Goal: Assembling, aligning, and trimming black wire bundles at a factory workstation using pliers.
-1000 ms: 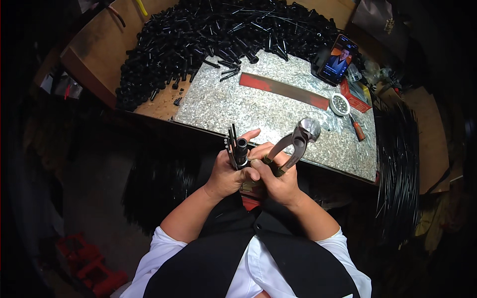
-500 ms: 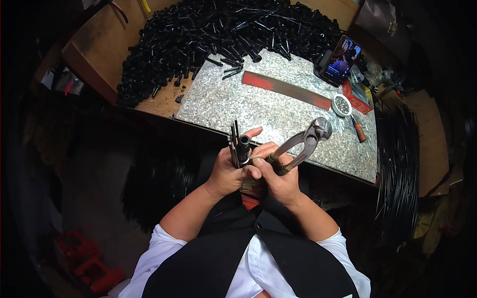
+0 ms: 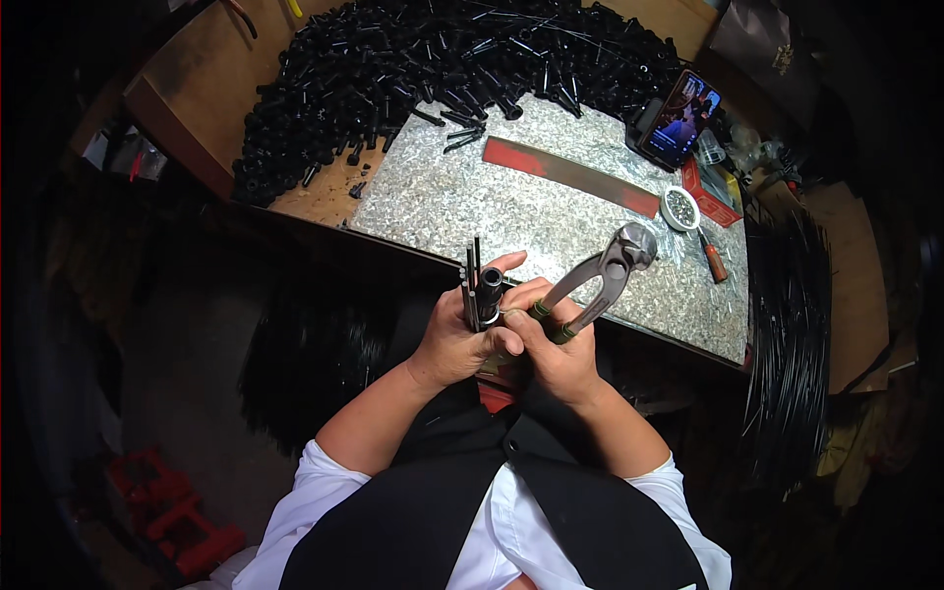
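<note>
My left hand [image 3: 448, 340] is closed around a short black tube [image 3: 491, 291], its round open end facing up. Several thin black rods [image 3: 470, 283] stand upright beside the tube in the same hand, with the forefinger stretched out past them. Close against it, my right hand [image 3: 564, 362] grips steel pincers [image 3: 616, 273] by their green-covered handles, the head pointing up and away to the right. The right thumb and fingertips also pinch together beside the tube's lower part; a small pale bit there is too small to name.
On the speckled worktop [image 3: 423, 206] lie a red-and-grey flat bar [image 3: 570, 177], a white bowl [image 3: 679, 208] of small metal pieces and an orange-handled screwdriver [image 3: 715, 264]. Behind stand a heap of black tubes [image 3: 393, 69] and a lit phone [image 3: 678, 123]. Black rods [image 3: 787, 344] hang at right.
The tube and rods have shifted slightly right and turned a little in my left hand. The pincers' head has risen slightly. Both hands keep their grip.
</note>
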A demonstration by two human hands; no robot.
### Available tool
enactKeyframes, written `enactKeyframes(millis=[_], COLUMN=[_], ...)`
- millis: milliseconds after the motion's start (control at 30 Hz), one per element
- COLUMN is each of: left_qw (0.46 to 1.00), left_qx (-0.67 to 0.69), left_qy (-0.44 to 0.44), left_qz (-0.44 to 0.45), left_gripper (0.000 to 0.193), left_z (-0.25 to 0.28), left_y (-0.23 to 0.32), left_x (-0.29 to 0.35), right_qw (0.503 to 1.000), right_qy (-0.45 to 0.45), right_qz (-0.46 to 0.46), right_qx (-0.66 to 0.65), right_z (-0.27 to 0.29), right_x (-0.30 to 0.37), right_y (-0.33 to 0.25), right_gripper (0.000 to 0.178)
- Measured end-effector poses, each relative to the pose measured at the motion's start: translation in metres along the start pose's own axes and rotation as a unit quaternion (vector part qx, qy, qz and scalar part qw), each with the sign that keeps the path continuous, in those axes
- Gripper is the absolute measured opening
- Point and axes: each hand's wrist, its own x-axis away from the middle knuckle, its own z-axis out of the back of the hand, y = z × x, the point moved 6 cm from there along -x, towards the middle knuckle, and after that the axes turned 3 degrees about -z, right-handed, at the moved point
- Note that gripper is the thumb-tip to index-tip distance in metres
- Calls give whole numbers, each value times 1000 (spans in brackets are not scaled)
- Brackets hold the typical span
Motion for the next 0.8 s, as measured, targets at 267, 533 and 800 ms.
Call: enactKeyframes(millis=[267,533,800], left_qw=[999,998,996], left_qx=[-49,-58,-78], left_qy=[4,30,30], left_qz=[-15,-4,-5], left_gripper=[79,84,85], left_z=[4,5,5], left_y=[-2,-2,-6], left_x=[1,4,6], right_qw=[996,997,996], right_qy=[-23,-14,-4], right_qz=[56,57,55], right_qx=[68,53,64], right_z=[-2,0,-1], right_x=[-4,-1,1], right_y=[-11,-3,-3], right_gripper=[11,8,7])
